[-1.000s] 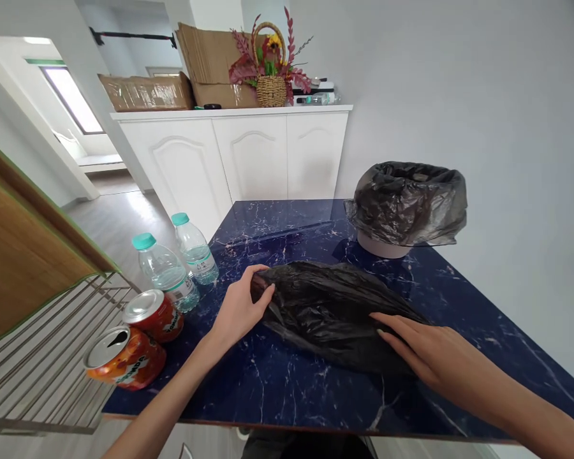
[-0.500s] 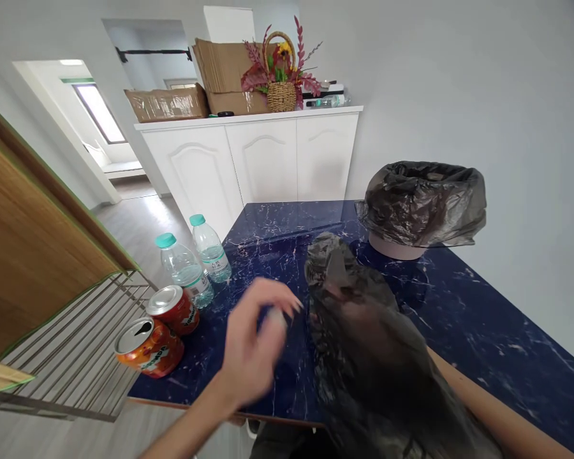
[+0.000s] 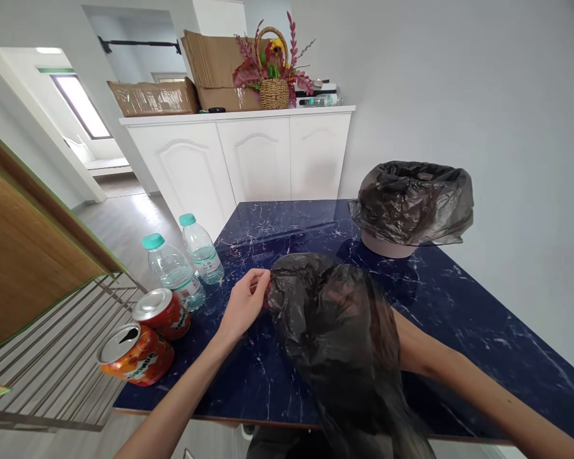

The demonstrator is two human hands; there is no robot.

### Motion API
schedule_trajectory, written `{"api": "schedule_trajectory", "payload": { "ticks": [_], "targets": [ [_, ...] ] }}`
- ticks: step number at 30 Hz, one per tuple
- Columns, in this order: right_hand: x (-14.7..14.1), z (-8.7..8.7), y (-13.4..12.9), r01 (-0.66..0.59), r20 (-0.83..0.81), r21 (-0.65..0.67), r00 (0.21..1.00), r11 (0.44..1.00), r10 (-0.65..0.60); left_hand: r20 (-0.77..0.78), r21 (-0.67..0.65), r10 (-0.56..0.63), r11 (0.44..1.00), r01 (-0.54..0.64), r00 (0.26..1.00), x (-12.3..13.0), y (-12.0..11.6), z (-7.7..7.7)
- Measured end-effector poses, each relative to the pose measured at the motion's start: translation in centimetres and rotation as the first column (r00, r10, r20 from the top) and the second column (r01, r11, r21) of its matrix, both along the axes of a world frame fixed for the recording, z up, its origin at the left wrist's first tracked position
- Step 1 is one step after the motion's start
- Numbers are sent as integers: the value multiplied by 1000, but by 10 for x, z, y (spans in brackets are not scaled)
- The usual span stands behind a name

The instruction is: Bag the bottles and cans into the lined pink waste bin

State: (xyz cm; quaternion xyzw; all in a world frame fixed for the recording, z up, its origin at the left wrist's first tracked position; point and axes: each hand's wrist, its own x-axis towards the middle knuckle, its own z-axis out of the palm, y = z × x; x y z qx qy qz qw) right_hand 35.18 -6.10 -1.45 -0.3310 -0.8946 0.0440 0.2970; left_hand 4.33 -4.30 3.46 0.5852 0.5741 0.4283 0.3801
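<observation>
A thin black plastic bag (image 3: 339,344) hangs bunched over the front middle of the table, its lower end trailing past the front edge. At its left side, my left hand (image 3: 249,294) pinches the bag's edge between thumb and fingers. My right hand (image 3: 347,292) shows only dimly through the dark film, and its fingers cannot be made out. From the right, my forearm reaches to the bag, and the plastic covers the wrist. Whether the hand is inside the bag or behind it, I cannot tell.
Two drink cans (image 3: 136,354) and two water bottles (image 3: 175,271) stand along the left side of the dark blue marbled table (image 3: 287,223). A bin lined with a black bag (image 3: 411,204) is at the back right. A wire rack (image 3: 62,357) adjoins the left.
My left hand has moved forward from beside the bag and closed on its edge. The bag and my right arm have shifted left, with the bag's upper part spread wider.
</observation>
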Motion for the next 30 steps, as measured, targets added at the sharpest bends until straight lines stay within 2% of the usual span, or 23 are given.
{"api": "schedule_trajectory", "payload": {
  "ticks": [3, 5, 8, 12, 13, 15, 17, 18, 20, 22, 25, 28, 30],
  "targets": [
    [13, 1, -3, -56, 82, -26, 995, 998, 58, 24, -53, 10, 999, -9, 1000, 3, 9, -3],
    [9, 3, -3, -81, 107, -32, 991, 996, 84, 42, -131, -63, 989, 68, 997, 13, 14, -2],
    [-9, 7, 1, -134, 91, -29, 987, 991, 136, 76, -247, -217, 941, 230, 973, 31, 17, 2],
    [-28, 16, 4, -254, 11, 24, 967, 967, 254, 87, -297, -330, 892, 341, 940, 38, 13, 9],
    [-30, 17, 4, -263, -5, 21, 965, 965, 263, 124, -290, -343, 885, 365, 931, 36, 13, 10],
    [-29, 17, 3, -239, -13, -13, 971, 971, 239, 302, -265, -342, 867, 423, 890, 29, 13, 10],
    [-26, 13, 1, -207, -8, -42, 978, 977, 207, 507, -257, -287, 850, 460, 813, 22, 14, 9],
    [-24, 11, -1, -199, -6, -48, 980, 979, 199, 558, -271, -257, 842, 466, 789, 19, 15, 7],
    [-24, 6, -4, -207, -6, -51, 978, 977, 207, 488, -324, -242, 842, 431, 838, 17, 15, 4],
    [-26, 4, -9, -236, 2, -66, 972, 970, 236, 307, -346, -266, 863, 367, 914, 19, 14, 1],
    [-26, 2, -15, -248, 44, -91, 967, 965, 252, 142, -286, -253, 915, 285, 957, 22, 11, -1],
    [-7, -3, -17, -198, 144, -106, 967, 974, 212, 66, -167, -120, 977, 130, 990, 15, 15, -1],
    [16, -8, -15, -122, 193, -98, 971, 988, 139, 28, -91, 1, 996, 2, 1000, 5, 18, -2]
  ]
}}
